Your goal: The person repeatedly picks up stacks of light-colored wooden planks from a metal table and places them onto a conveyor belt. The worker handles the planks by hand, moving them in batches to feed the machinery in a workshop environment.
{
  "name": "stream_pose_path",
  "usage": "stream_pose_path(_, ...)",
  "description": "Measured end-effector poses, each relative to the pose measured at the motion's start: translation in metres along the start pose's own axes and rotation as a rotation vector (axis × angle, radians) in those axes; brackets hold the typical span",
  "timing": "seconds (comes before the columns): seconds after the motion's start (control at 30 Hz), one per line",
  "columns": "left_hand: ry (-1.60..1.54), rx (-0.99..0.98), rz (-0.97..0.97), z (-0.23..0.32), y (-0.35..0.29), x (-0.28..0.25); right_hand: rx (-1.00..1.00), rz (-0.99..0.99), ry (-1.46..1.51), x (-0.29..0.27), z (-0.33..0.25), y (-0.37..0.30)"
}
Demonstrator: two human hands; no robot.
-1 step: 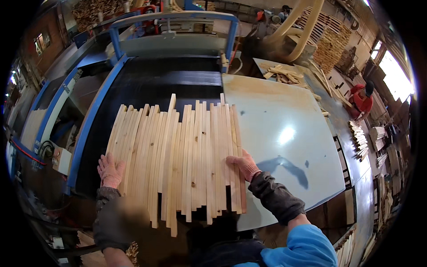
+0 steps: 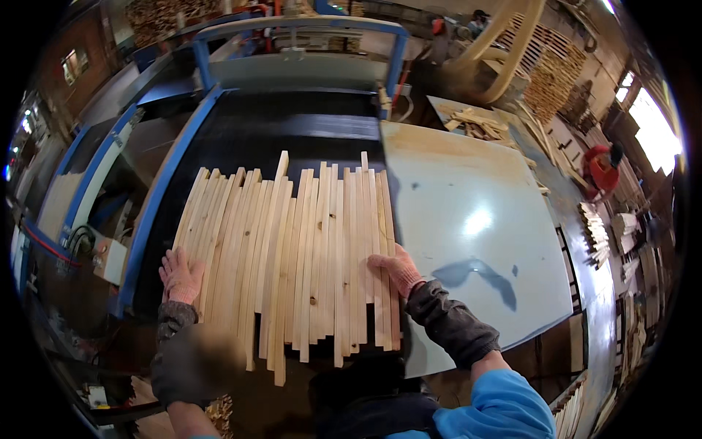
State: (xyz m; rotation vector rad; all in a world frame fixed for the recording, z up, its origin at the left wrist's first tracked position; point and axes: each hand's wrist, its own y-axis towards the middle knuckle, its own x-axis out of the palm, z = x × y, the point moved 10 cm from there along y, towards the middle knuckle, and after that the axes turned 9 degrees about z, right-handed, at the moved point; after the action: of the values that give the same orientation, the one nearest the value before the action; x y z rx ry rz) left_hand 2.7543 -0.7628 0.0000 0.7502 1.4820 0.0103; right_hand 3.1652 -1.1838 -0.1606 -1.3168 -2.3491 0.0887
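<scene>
A row of long, pale wooden strips (image 2: 292, 256) lies side by side on the black belt (image 2: 292, 132), their ends uneven at the far and near sides. My left hand (image 2: 181, 276), in a pink work glove, rests with outstretched fingers along the row's left edge. At the right edge, my right hand (image 2: 398, 271), also gloved, has its thumb over the outer strips and grips them; its other fingers are mostly hidden. Dark sleeves cover both forearms.
A blue frame (image 2: 292, 28) crosses the belt's far end, with a blue rail at left. Right of the belt is a pale, glossy table (image 2: 482, 197); loose wood pieces (image 2: 475, 124) lie beyond it. A person in red (image 2: 601, 172) is at far right near stacked strips.
The row of strips and both hands have shifted slightly left relative to the pale table, whose edge the row overlapped before. The whole view has also turned a little left.
</scene>
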Motion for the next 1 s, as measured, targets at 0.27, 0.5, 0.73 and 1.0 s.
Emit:
stream_pose_path(0.27,0.016,-0.109,-0.138,-0.077,0.003,-0.004,0.101,0.012,0.015,0.146,0.021,-0.024)
stream_pose_path(0.5,-0.01,-0.097,-0.118,-0.086,0.003,0.003,-0.034,-0.137,0.002,0.156,0.025,-0.01)
stream_pose_path(0.73,-0.568,-0.034,0.039,0.011,-0.044,-0.048,0.144,-0.284,-0.339,0.146,0.023,-0.021)
stream_pose_path(1.0,-0.764,0.228,-0.521,0.259,-0.166,-0.089,0.152,-0.376,0.22,0.151,0.05,-0.005)
